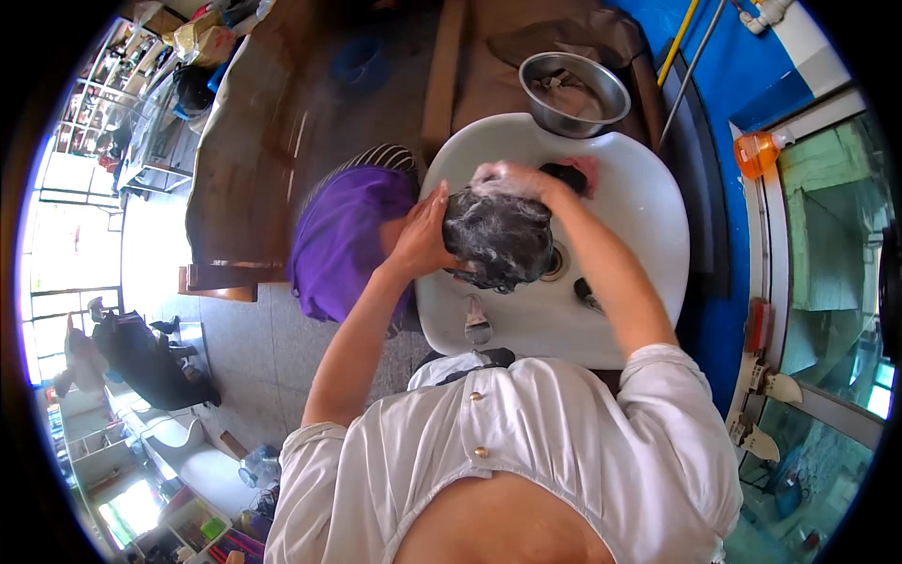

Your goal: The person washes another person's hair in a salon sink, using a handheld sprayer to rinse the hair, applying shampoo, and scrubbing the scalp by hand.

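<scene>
Blue wall (pixel 723 80) right, grey tiled floor (pixel 249 357), bright windows (pixel 80 235) left.

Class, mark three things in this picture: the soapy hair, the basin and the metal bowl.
Soapy hair (pixel 498 232): head view, middle of the lathered mass.
Basin (pixel 650 240): head view, bare white right side.
Metal bowl (pixel 609 94): head view, right inner wall.

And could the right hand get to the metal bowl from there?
Probably yes: the right hand is on the soapy hair, and the metal bowl sits by the far rim of the sink, with nothing seen standing between them.
</scene>
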`<state>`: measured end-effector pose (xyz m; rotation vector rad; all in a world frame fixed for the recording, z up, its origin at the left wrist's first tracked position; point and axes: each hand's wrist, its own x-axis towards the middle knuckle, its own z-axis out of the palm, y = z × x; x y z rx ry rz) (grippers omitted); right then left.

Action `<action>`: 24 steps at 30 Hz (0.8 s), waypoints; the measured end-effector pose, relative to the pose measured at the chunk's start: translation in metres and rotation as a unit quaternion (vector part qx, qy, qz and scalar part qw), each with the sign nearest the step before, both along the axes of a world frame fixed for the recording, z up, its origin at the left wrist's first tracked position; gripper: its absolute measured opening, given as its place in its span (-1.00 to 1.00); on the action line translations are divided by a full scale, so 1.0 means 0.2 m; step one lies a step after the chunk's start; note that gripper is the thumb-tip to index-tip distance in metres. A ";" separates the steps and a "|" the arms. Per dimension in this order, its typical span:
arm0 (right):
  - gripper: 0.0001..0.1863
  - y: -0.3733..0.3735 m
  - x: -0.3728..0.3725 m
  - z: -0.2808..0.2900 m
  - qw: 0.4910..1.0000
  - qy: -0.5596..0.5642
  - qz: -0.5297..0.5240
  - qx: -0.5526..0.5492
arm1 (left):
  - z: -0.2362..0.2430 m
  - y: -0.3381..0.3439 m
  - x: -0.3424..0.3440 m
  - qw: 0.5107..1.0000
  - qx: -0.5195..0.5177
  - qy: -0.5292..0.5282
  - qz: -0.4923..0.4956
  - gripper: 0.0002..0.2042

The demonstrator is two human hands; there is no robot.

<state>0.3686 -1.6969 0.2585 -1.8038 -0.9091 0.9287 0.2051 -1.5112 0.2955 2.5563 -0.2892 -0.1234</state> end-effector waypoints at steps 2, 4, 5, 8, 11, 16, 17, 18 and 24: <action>-0.66 -0.02 -0.02 -0.05 1.000 0.019 -0.017 0.014 | 0.00 -0.01 0.02 1.000 0.007 0.013 0.003 0.29; -0.68 -0.02 -0.15 0.18 0.999 -0.045 -0.012 0.015 | 0.01 0.03 -0.02 0.998 0.022 0.044 0.026 0.28; -0.70 -0.10 -0.14 0.21 0.993 -0.103 0.007 0.065 | 0.02 0.03 -0.02 0.999 0.021 0.043 0.023 0.29; -0.72 -0.28 -0.13 0.07 0.972 0.190 -0.074 0.119 | 0.02 0.01 -0.01 0.999 0.017 0.039 0.013 0.29; -0.77 -0.25 -0.23 -0.12 0.944 0.211 -0.193 0.165 | 0.01 0.00 0.02 0.999 0.014 0.042 0.010 0.30; -0.71 -0.25 -0.20 -0.03 0.969 0.032 -0.178 0.170 | 0.04 0.02 0.02 0.999 0.023 0.044 0.014 0.30; -0.71 -0.27 -0.21 -0.04 0.958 0.067 -0.202 0.191 | 0.03 0.03 0.01 0.999 0.017 0.040 0.018 0.30; -0.73 -0.28 -0.22 -0.08 0.949 0.080 -0.219 0.214 | 0.03 0.03 0.01 0.999 0.011 0.034 0.018 0.29; -0.61 -0.23 -0.32 -0.17 0.809 0.420 -0.382 0.151 | 0.04 -0.01 0.02 1.000 -0.007 0.013 -0.005 0.29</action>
